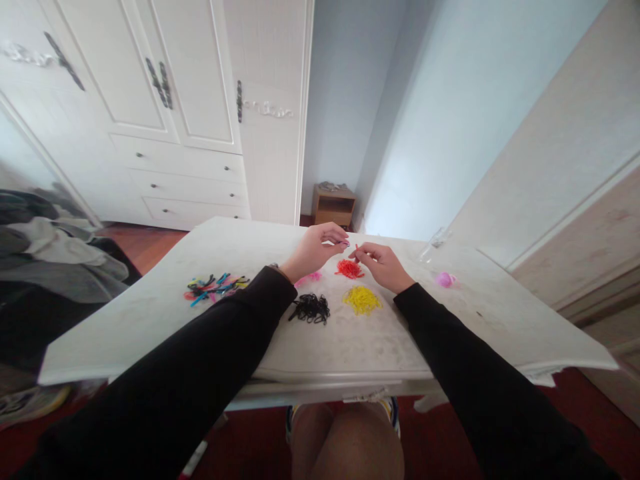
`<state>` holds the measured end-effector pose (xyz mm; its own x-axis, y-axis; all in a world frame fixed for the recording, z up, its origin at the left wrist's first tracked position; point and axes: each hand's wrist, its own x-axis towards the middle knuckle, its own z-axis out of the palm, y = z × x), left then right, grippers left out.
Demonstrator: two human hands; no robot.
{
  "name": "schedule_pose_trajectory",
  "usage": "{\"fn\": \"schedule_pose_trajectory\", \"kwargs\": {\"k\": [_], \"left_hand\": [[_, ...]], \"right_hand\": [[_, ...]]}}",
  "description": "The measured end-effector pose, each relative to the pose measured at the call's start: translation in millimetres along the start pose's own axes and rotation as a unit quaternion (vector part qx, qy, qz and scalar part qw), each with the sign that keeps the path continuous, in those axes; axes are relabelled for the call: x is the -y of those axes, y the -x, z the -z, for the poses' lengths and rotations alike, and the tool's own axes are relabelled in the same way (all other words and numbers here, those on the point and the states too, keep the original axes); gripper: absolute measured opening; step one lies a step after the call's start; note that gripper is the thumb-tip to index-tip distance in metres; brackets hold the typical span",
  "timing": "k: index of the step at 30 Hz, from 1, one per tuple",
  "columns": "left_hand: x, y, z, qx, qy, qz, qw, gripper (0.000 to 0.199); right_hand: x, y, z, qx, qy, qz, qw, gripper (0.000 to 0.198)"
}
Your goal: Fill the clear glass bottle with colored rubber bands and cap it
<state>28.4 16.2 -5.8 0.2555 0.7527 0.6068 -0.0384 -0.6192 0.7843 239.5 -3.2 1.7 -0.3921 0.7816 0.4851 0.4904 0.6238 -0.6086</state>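
Note:
My left hand (316,251) hovers over the back of the table, thumb and fingers pinched together; a tiny purplish spot shows at the tips, too small to name. Close on its right, my right hand (383,264) pinches a red rubber band (357,247) above a pile of red rubber bands (349,269). Nearer to me lie a yellow pile (363,300) and a black pile (312,309) of bands. Partly hidden behind my left wrist is a pink pile (311,278). A mixed-colour heap (214,287) lies to the left of my left forearm.
On the right of the white table (480,347) are a pink-purple bundle (445,279) and a clear container (428,252). A white wardrobe (200,80) and a small wooden cabinet (335,203) stand beyond. Clothes (65,260) are heaped at the left.

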Motion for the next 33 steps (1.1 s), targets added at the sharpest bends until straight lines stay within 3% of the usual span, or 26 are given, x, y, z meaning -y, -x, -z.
{"fn": "schedule_pose_trajectory", "kwargs": {"k": [6,22,33], "left_hand": [[-2.6,1.8,-0.3,0.035,-0.045,0.006,0.998,0.012],[1.2,3.7,-1.5,0.044,-0.070,0.029,0.996,0.028],[-7.1,5.2,-0.1,0.070,-0.078,-0.007,0.994,0.006]], "right_hand": [[-0.2,0.3,-1.1,0.015,-0.004,0.005,1.000,0.030],[4.5,1.7,-1.7,0.045,0.004,0.020,0.999,0.026],[4.8,2.6,0.3,0.065,-0.010,0.021,0.998,0.029]]}}
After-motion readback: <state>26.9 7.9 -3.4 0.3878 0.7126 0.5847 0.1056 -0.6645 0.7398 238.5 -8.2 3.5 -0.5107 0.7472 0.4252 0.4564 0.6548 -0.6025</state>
